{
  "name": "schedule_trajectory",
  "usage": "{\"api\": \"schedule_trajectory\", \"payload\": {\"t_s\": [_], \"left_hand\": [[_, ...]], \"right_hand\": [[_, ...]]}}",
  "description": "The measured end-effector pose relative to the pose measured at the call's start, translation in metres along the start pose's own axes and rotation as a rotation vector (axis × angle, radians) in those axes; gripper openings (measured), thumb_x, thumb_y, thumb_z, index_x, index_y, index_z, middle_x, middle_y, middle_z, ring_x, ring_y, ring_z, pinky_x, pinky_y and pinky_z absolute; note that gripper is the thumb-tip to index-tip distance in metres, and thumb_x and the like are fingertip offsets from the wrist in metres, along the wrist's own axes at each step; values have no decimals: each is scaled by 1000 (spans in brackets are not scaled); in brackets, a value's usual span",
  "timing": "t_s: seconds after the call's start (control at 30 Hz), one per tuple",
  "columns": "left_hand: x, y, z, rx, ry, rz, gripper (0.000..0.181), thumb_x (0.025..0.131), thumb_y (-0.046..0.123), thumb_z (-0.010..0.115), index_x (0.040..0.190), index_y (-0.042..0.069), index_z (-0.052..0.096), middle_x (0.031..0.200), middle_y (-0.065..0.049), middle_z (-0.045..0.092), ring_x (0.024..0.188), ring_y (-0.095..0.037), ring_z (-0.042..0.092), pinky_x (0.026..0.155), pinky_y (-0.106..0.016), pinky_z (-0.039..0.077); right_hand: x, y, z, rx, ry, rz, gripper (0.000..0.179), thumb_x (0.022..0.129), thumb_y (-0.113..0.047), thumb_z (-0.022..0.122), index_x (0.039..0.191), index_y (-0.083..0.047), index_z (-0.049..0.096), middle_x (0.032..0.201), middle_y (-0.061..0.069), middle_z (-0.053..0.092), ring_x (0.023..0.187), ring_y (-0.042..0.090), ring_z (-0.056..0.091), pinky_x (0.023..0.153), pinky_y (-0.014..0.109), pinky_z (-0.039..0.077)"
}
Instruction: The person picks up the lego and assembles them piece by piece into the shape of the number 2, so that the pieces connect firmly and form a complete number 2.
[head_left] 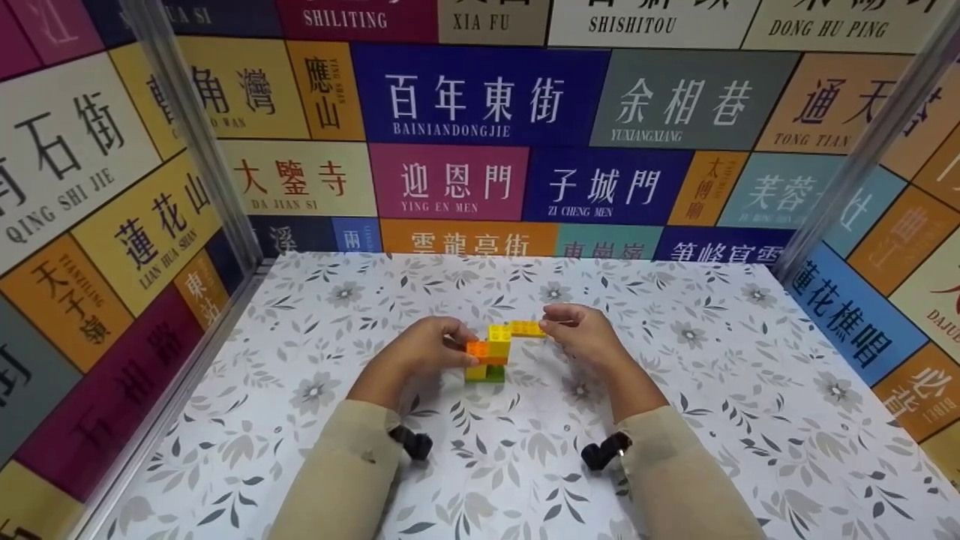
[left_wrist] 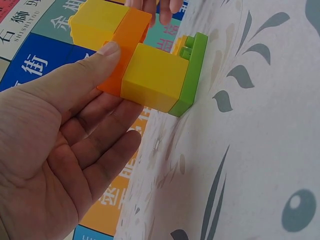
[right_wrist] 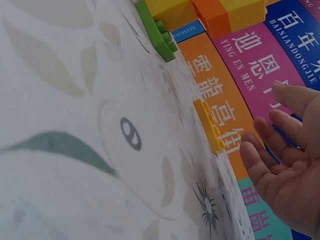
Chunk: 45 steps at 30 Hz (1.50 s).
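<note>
Orange brick's pinched by the left hand, probably for steadiness; yellow plate isn't gripped by the loose-fingered right hand.

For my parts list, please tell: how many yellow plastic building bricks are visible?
3: top yellow brick, above the rectangular orange plastic brick; lower yellow brick, beneath it; flat yellow brick, lying near the right hand. More may be hidden.

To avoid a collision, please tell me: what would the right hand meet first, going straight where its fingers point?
The right hand would probably meet the flat yellow brick first, though depth is unclear and it might pass above.
</note>
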<state>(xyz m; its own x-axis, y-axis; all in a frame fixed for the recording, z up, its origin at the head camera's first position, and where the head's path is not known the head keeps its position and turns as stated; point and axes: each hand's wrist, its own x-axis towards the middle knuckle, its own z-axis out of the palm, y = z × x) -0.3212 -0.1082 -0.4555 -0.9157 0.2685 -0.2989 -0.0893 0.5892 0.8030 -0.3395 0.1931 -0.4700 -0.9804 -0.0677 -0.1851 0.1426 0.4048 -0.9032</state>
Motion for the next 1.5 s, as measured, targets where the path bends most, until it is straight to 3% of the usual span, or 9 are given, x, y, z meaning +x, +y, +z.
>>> {"api": "schedule_trajectory", "payload": {"t_s": [0.07, 0.23, 0.3, 0.53, 0.73, 1.03, 1.2, 1.5], "left_hand": [[0, 0, -1, 2, 0, 5, 24, 86, 26, 92, 104, 31, 77, 120, 7, 72, 117, -21, 66, 111, -44, 52], [1, -1, -1, 5, 4, 22, 25, 85, 26, 93, 105, 31, 77, 119, 6, 73, 116, -21, 67, 109, -44, 53], [2, -2, -1, 13, 8, 35, 25, 86, 27, 93, 105, 30, 77, 118, 6, 73, 115, -20, 67, 108, -43, 54], [2, -4, 0, 28, 6, 38, 26, 85, 28, 93, 104, 30, 77, 118, 7, 74, 117, -19, 68, 113, -45, 53], [1, -1, -1, 22, 3, 0, 25, 85, 29, 93, 104, 32, 77, 119, 8, 72, 119, -22, 65, 113, -46, 51], [1, -1, -1, 36, -2, 0, 26, 85, 32, 93, 105, 33, 76, 120, 9, 72, 119, -21, 64, 112, -45, 51], [2, -2, 0, 25, 2, 2, 25, 85, 30, 93, 104, 32, 77, 120, 9, 72, 118, -21, 65, 110, -45, 51], [2, -5, 1, 35, 11, 60, 25, 86, 28, 92, 106, 30, 77, 118, 6, 73, 113, -19, 68, 103, -40, 57]], "right_hand": [[5, -2, 1, -20, 4, 31, 52, 102, -36, 74, 150, -19, 61, 149, 3, 64, 137, 24, 61, 118, 43, 51], [21, -2, 2, -121, 22, 4, 51, 101, -34, 77, 147, -18, 64, 147, 7, 66, 134, 27, 63, 115, 46, 53], [27, 0, 2, -166, 6, -21, 52, 99, -31, 78, 147, -15, 64, 148, 10, 65, 136, 30, 63, 114, 48, 53], [40, 8, 5, -249, -53, 3, 53, 96, -19, 81, 146, -13, 65, 151, 12, 64, 140, 31, 59, 121, 48, 47], [39, 9, 8, -233, -16, 38, 49, 94, -12, 80, 141, -15, 69, 145, 10, 67, 135, 28, 59, 122, 46, 46], [39, 9, 10, -285, -8, 44, 42, 99, -13, 74, 140, -16, 70, 142, 10, 68, 132, 27, 60, 120, 46, 47], [35, 4, 7, -304, -13, 7, 39, 102, -19, 71, 141, -15, 69, 142, 10, 69, 134, 28, 61, 119, 47, 49], [13, -15, 5, -191, 10, -71, 40, 105, -22, 69, 145, -18, 66, 147, 5, 67, 134, 26, 65, 113, 45, 55]]}}
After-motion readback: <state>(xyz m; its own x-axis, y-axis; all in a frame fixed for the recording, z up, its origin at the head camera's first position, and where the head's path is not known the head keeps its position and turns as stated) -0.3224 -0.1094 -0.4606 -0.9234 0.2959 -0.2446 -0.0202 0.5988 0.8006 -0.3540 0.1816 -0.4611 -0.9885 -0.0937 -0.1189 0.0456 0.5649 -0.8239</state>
